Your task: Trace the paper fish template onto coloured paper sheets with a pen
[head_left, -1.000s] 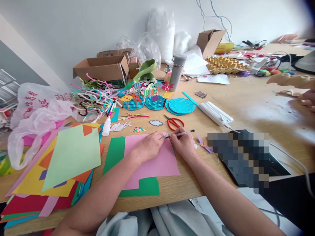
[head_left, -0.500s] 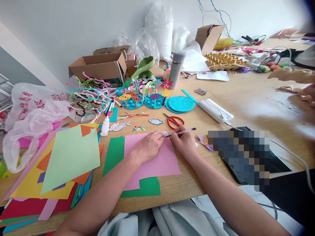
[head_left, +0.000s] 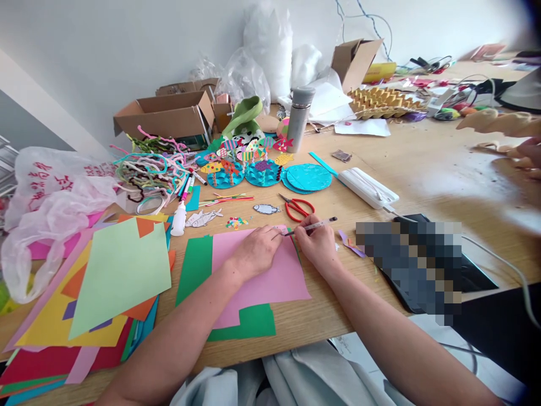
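Observation:
My left hand [head_left: 258,248] lies on a sheet of pink paper [head_left: 274,285], its fingers stretched toward the sheet's upper right edge. A green sheet [head_left: 195,262] lies underneath and shows at the left and below. In my right hand [head_left: 316,242] is a pen [head_left: 318,224] with a clear barrel and dark end, slanted so its tip meets the paper beside my left fingertips. What exactly lies under those fingertips is too small to make out. Just beyond are red-handled scissors [head_left: 299,209], a cut-out paper fish [head_left: 266,208] and a little pile of coloured paper bits [head_left: 237,222].
Coloured paper [head_left: 122,276] is stacked at left, near a white glue bottle [head_left: 178,219] and pipe cleaners [head_left: 152,169]. Behind stand fish decorations on blue discs [head_left: 264,175] and a grey bottle [head_left: 301,121]. A power strip [head_left: 368,188] lies right. Another person's hand [head_left: 530,155] shows far right.
The view has shifted slightly. Both hands keep nearly the same place on the paper, and the pen's tilt differs only a little.

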Action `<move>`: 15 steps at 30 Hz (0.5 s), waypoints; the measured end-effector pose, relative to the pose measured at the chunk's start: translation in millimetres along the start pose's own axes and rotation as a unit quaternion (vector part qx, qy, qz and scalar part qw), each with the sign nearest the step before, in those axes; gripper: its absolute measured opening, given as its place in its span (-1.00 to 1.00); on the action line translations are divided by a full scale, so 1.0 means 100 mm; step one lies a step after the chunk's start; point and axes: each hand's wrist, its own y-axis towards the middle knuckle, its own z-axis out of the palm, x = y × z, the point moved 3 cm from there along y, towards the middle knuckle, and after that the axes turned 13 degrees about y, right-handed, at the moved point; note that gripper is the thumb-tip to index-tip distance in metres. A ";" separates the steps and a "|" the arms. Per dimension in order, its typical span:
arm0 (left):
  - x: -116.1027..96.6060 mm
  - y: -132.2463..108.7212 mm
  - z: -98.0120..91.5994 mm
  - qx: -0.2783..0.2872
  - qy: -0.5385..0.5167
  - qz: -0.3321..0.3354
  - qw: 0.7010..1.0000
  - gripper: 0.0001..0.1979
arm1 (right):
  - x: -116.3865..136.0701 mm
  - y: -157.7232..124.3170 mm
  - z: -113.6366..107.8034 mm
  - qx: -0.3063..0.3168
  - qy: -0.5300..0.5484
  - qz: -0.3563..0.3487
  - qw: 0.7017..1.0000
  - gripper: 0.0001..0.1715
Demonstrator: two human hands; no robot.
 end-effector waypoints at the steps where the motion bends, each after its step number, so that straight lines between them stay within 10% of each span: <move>1: 0.00 0.00 0.00 0.000 0.002 -0.002 1.000 -0.65 | 0.00 0.00 0.00 -0.001 0.000 0.002 1.000 -0.88; 15: 0.01 -0.01 0.06 -0.008 0.005 -0.014 1.000 -0.68 | 0.03 -0.01 -0.02 0.005 -0.025 -0.017 1.000 -0.91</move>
